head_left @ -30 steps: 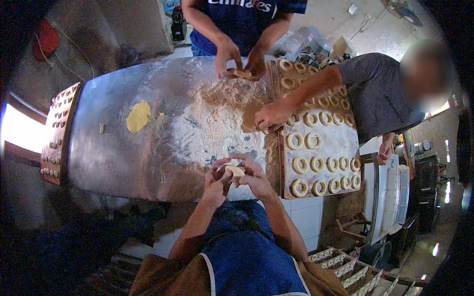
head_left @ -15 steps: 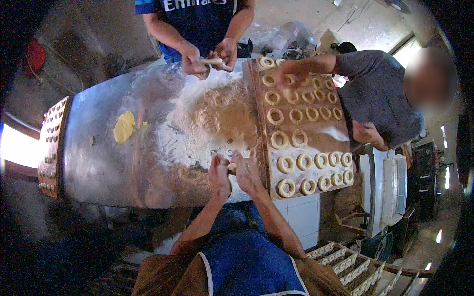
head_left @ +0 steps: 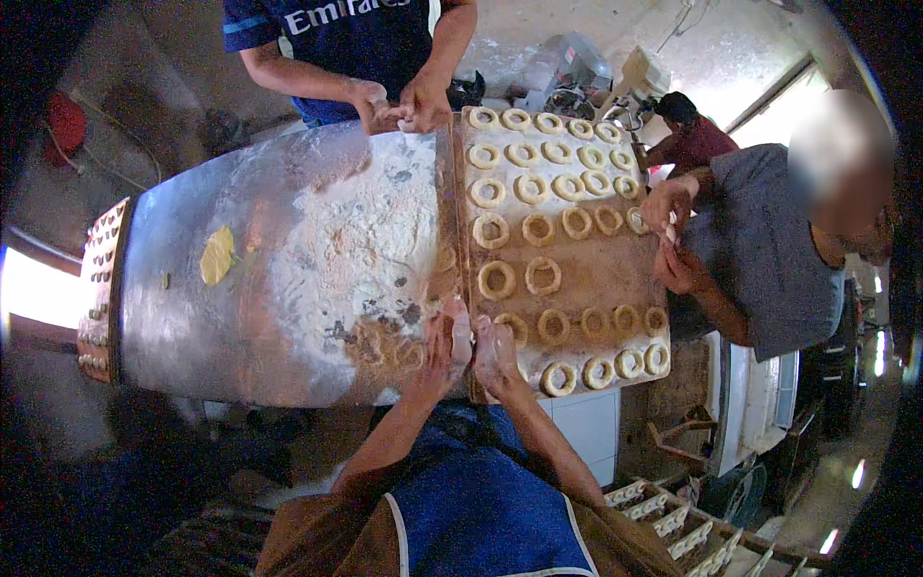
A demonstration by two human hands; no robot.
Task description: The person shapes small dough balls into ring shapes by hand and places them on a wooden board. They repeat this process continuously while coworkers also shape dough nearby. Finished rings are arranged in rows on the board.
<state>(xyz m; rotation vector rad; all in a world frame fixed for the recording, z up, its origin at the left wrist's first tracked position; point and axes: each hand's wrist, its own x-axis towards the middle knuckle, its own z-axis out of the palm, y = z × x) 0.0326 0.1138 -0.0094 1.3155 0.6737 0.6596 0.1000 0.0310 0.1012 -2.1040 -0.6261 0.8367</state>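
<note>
My left hand (head_left: 446, 338) and my right hand (head_left: 494, 358) are close together over the near left edge of a wooden board (head_left: 611, 271). Their fingers are closed around a small pale piece of dough (head_left: 472, 343), mostly hidden between them. Rows of pale dough rings (head_left: 490, 230) lie on the board, and one ring (head_left: 511, 331) is right beside my right hand. White flour (head_left: 346, 226) is spread over the metal table (head_left: 178, 216) to the left of my hands.
Across the table, a co-worker in blue brings both hands (head_left: 399, 109) together. Another co-worker in grey holds a pale dough piece (head_left: 671, 229) at the board's right edge. A yellow lump (head_left: 218, 256) lies left; a rack (head_left: 673, 519) of rings stands lower right.
My hands have moved right, from the floury table to the board's edge. The grey-shirted co-worker's arm has drawn back from over the rings, and both their hands now meet. The view has shifted.
</note>
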